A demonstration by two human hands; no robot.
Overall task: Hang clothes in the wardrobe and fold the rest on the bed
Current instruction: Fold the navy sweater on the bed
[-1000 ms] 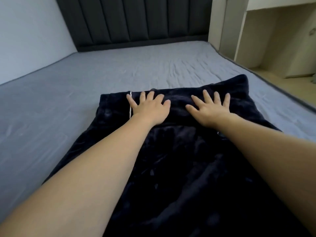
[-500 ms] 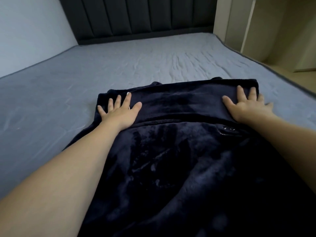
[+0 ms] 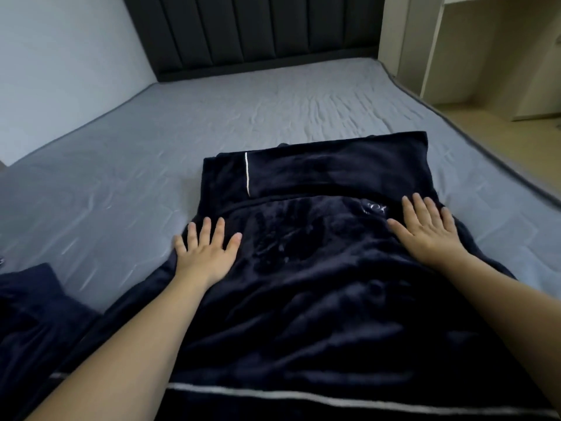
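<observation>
A dark navy plush garment [image 3: 318,284] with thin white piping lies spread on the grey bed [image 3: 243,117], its far end folded over into a flat band. My left hand [image 3: 205,253] lies flat with spread fingers on the garment's left edge, fingertips reaching onto the sheet. My right hand [image 3: 431,229] presses flat on the garment's right side, just below the folded band. Neither hand holds anything.
A second dark navy cloth [image 3: 30,314] lies at the lower left on the bed. The dark padded headboard [image 3: 258,31] stands at the far end, a white wall [image 3: 60,71] to the left. Beige wardrobe shelving [image 3: 485,56] and floor are to the right.
Both hands slid from the folded band outward and back toward me, smoothing the garment. The view pulled back, revealing the white-piped hem and the second cloth at left.
</observation>
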